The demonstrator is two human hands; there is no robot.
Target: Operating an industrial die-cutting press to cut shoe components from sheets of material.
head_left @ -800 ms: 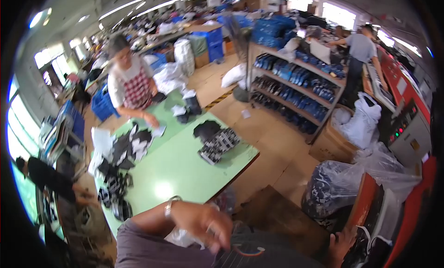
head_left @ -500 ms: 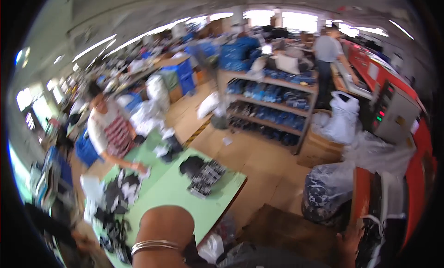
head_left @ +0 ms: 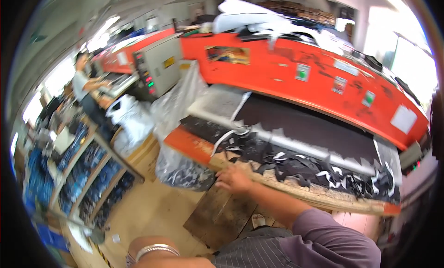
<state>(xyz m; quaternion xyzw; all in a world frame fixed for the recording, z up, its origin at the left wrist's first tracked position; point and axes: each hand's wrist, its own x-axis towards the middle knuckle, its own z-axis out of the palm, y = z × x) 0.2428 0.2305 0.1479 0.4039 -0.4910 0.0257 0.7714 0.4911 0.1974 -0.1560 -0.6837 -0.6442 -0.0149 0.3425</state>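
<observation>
Before a red machine (head_left: 273,76), the empty right hand (head_left: 232,179), fingers loosely spread, meets a board (head_left: 305,188); the left hand (head_left: 150,243) hides its grip.

The camera is worn on the person's head, at the left of a pair, and it looks forward and steeply down. Its wide fisheye lens bends the long red machine (head_left: 282,78), which stands at middle distance from twelve to three o'clock. Very near to the lens, a bracelet (head_left: 157,249) shows at seven o'clock. The right hand (head_left: 233,179) is farther below, just under the centre. Toward ten o'clock the view reaches deep into the room, to a co-worker (head_left: 83,85).
</observation>
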